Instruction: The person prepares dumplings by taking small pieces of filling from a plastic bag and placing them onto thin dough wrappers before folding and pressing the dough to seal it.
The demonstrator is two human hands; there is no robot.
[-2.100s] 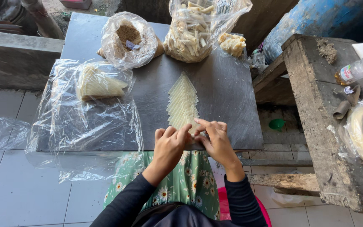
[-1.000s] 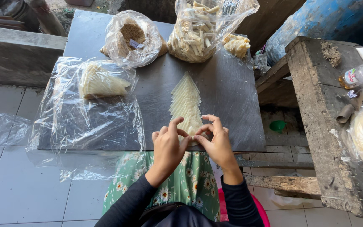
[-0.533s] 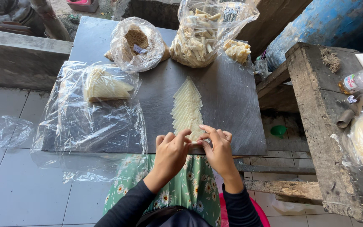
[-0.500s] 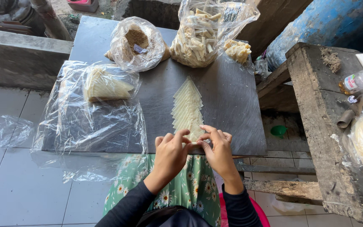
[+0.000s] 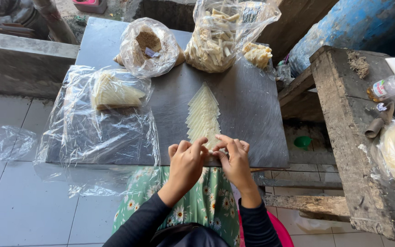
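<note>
- Wrappers (image 5: 203, 114): pale triangular sheets overlapped in a row on the dark board (image 5: 248, 105), near edge centre; long axis near-to-far, tip pointing far.
- Left hand (image 5: 186, 163): fingers curled, tips pinching the nearest wrapper at the row's near end.
- Right hand (image 5: 234, 160): same, fingertips on that sheet, touching the left hand's.
- Both wrists bent down, forearms coming from the near side.
- Clear plastic sheet (image 5: 101, 132) left; filled bags (image 5: 216, 36) far.

Both forearms are covered by long, close-fitting black sleeves that end at the wrists, leaving the bare left hand (image 5: 186, 162) and the bare right hand (image 5: 235, 160) uncovered. Over the lap lies a green cloth garment printed with small white daisy-like flowers with yellow centres.
</note>
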